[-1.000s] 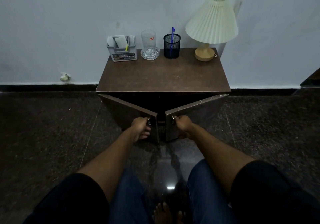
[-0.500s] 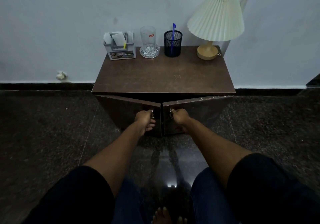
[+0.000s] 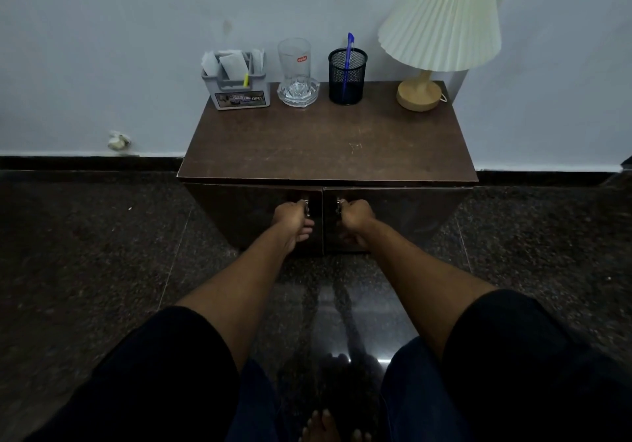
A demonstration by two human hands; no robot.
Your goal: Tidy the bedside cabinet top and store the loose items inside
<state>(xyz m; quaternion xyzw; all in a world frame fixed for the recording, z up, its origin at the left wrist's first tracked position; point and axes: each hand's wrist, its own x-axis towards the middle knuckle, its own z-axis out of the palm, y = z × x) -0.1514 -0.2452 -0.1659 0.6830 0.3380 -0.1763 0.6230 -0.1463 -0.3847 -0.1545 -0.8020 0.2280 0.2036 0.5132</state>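
Left hand [image 3: 293,221] curls round the left handle [image 3: 305,204] of the left door [image 3: 239,209]. Right hand [image 3: 354,217] grips the right handle [image 3: 339,205] of the right door [image 3: 410,209]. Both doors lie flush, meeting at the middle seam of the cabinet [image 3: 325,140]. Along its top's 12 o'clock edge stand a grey box [image 3: 239,91] of papers at 11 o'clock, a glass [image 3: 294,60] just behind an ashtray [image 3: 298,94], a mesh cup [image 3: 347,77] holding a blue pen [image 3: 349,51] at 12, and a lamp [image 3: 441,21] at 1 o'clock.
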